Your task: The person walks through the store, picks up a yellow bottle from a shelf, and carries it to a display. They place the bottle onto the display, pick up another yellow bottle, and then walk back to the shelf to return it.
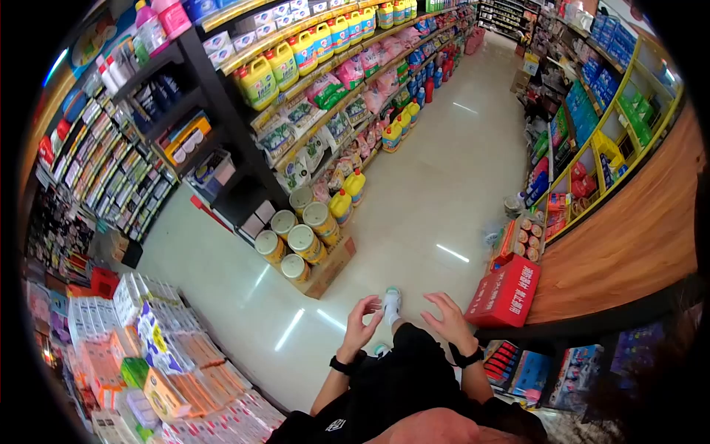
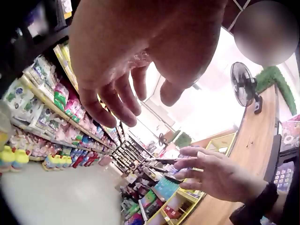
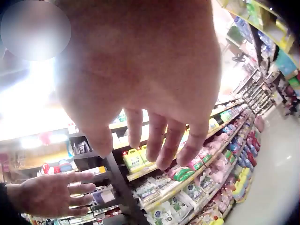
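Note:
Both hands are raised in front of the body above the shop floor, a gap between them, palms facing each other. The left hand has loosely bent fingers and holds nothing; its fingers hang relaxed in the left wrist view. The right hand is spread with relaxed fingers, also holding nothing, and shows at the lower right of the left wrist view. In the right wrist view its palm fills the top, with the left hand at lower left. Dark bands circle both wrists.
Several lidded tubs stand on a cardboard box at the shelf end. A red box is by the wooden counter. Stacked packages lie at lower left. Between the shelves runs an aisle floor.

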Motion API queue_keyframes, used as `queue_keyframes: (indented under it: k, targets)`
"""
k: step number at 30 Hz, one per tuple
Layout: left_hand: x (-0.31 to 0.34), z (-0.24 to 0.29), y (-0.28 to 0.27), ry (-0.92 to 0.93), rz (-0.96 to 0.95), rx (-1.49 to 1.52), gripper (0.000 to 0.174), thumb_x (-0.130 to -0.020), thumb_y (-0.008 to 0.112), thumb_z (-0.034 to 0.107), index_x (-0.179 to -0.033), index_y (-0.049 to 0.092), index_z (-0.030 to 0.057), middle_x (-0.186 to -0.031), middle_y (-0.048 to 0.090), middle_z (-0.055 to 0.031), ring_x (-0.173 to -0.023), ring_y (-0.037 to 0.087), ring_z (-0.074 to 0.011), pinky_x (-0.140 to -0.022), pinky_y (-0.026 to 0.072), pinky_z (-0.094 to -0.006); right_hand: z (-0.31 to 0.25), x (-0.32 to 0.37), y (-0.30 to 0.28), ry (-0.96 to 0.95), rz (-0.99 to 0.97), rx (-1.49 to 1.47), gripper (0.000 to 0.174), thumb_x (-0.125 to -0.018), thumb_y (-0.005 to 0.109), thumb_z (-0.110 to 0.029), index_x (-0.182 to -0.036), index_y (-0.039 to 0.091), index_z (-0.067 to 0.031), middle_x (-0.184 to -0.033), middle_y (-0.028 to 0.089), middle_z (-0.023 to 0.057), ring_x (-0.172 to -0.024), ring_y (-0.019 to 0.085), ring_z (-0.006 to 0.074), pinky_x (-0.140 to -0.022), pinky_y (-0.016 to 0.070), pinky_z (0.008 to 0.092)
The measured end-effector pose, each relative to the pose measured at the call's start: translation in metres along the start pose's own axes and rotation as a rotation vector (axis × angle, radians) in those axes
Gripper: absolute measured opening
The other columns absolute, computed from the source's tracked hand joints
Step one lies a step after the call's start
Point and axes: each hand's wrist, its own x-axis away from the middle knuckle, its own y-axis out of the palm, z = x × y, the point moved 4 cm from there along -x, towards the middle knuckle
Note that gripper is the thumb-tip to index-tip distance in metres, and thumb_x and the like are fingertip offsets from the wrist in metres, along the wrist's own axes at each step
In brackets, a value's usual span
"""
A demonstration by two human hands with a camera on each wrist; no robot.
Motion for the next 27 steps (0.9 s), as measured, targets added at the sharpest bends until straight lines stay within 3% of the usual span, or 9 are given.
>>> queue_keyframes:
  k: [6,13,19,27]
  targets:
    - [-0.065,-0.013,-0.007,-0.036,-0.028,0.019,0.043,-0.092,0.072,0.005,-0.133,0.057,0.0025,-0.117,0.067,-0.0112,-0.105,0.067,-0.0192,-0.089,0.0552,-0.0316,0.001,-0.072,-0.008,-0.055,0.029,0.019,0.039,-0.085,0.077,-0.016,-0.119,0.065,-0.0031,-0.110,0.068,0.0143,-0.102,0.065,0.0328,-0.089,0.0532,0.0392]
    - [-0.168,-0.034,-0.021,-0.062,-0.059,-0.046,0.042,-0.093,0.071,0.006,-0.133,0.058,0.0029,-0.119,0.066,-0.0112,-0.104,0.067,-0.0190,-0.089,0.0555,-0.0320,0.049,-0.178,0.003,-0.136,-0.068,0.082,0.037,-0.086,0.076,-0.020,-0.119,0.066,-0.0049,-0.109,0.069,0.0141,-0.101,0.065,0.0330,-0.090,0.0523,0.0418]
    - [-0.270,-0.033,-0.006,0.020,-0.220,-0.161,0.042,-0.092,0.072,0.005,-0.132,0.058,0.0031,-0.119,0.063,-0.0113,-0.104,0.067,-0.0202,-0.089,0.0556,-0.0327,0.064,-0.247,-0.003,-0.159,0.007,0.048,0.039,-0.087,0.076,-0.021,-0.121,0.066,-0.0060,-0.116,0.067,0.0137,-0.107,0.064,0.0334,-0.094,0.0517,0.0422]
    - [-0.361,-0.008,0.028,0.125,-0.124,-0.091,0.040,-0.091,0.071,0.003,-0.129,0.058,0.0027,-0.126,0.057,-0.0124,-0.105,0.066,-0.0213,-0.088,0.0546,-0.0322,0.082,-0.305,-0.033,-0.019,0.155,-0.061,0.054,-0.083,0.079,-0.012,-0.132,0.058,-0.0015,-0.130,0.057,0.0171,-0.119,0.059,0.0348,-0.103,0.0484,0.0410]
